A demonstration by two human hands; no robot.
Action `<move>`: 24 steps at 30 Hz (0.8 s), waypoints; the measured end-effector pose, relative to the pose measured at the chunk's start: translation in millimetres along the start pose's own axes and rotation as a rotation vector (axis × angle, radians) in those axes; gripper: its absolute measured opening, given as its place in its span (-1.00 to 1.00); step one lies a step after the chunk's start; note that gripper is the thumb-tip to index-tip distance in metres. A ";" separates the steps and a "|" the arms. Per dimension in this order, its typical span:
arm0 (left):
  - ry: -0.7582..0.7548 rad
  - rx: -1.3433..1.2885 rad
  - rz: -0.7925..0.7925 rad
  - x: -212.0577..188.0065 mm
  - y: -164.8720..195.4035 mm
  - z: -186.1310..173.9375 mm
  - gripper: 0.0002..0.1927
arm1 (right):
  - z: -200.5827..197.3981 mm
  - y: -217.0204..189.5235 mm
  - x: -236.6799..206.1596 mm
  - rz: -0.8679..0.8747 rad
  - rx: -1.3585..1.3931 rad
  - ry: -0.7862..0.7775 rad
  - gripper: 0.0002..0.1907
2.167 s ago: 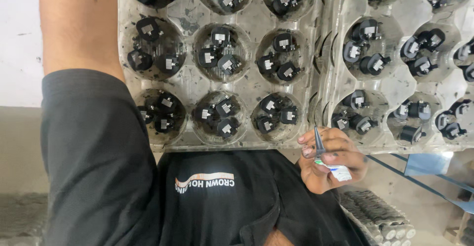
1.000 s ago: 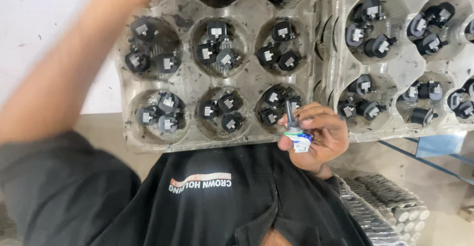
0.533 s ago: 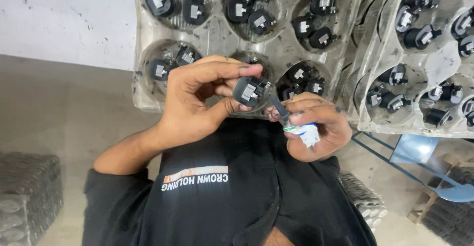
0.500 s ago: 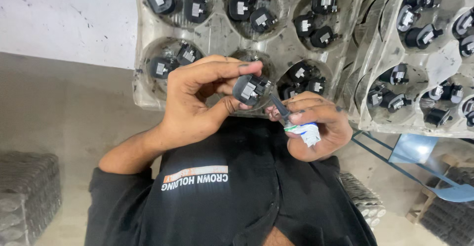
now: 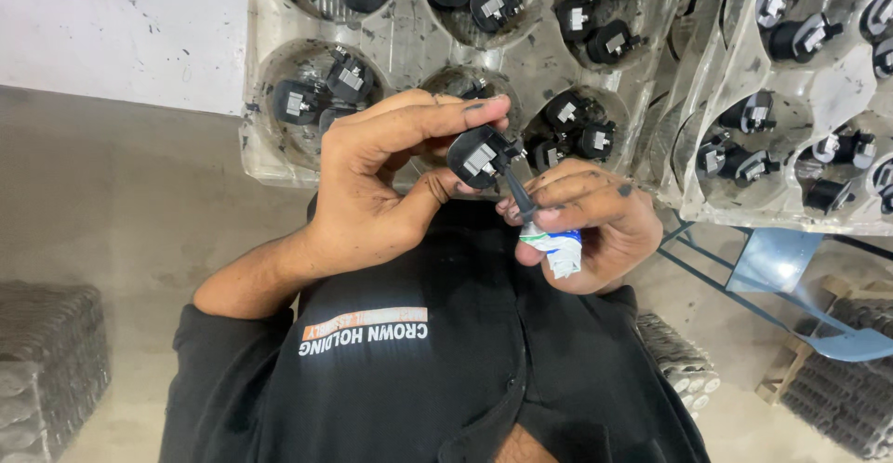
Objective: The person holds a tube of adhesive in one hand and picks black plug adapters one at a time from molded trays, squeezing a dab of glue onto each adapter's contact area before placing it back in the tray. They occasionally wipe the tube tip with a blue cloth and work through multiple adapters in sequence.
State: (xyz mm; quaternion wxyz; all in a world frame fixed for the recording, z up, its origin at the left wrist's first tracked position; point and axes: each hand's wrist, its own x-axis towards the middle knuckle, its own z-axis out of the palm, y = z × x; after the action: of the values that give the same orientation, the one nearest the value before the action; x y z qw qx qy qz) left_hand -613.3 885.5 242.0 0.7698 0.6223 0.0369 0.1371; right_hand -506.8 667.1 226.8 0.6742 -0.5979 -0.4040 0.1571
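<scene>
A worker's left hand point(image 5: 372, 198) is pinching a small black plug part point(image 5: 476, 154) while the right hand point(image 5: 595, 226) is gripping a small tube point(image 5: 549, 240), nozzle touching it. Gluing appears underway before clear trays point(image 5: 409, 45); next calls for a steady squeeze.

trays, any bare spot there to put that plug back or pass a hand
Crowded: each cup of the clear trays holds black plugs, and the left hand and right hand, holding a plug and small tube, cover the middle cup. Bare: the concrete floor left of the trays, below the white wall.
</scene>
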 end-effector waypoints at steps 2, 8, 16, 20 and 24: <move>-0.013 -0.020 0.001 -0.1 0.1 0.0 -0.51 | 0.0 -1.4 -3.7 0.022 0.011 0.001 -0.63; -0.046 -0.032 -0.003 -0.9 -0.6 -1.8 -0.50 | -2.1 -2.2 2.7 0.071 0.152 0.001 -0.61; -0.141 -0.143 -0.078 2.8 -2.1 -3.2 -0.46 | -11.2 -1.9 1.8 0.037 0.138 -0.076 -0.64; -0.167 -0.254 -0.116 1.4 -8.7 -3.2 -0.46 | -17.5 1.9 13.9 -0.052 0.145 -0.176 -0.58; -0.170 -0.277 -0.090 0.9 -15.3 -3.1 -0.51 | -11.6 -4.1 20.0 -0.072 0.107 -0.171 -0.57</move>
State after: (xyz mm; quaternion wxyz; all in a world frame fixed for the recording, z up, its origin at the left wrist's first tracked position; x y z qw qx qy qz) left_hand -610.6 885.8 226.6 0.8540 0.5172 -0.0198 0.0531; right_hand -486.9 672.1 238.3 0.6735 -0.5306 -0.4723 0.2044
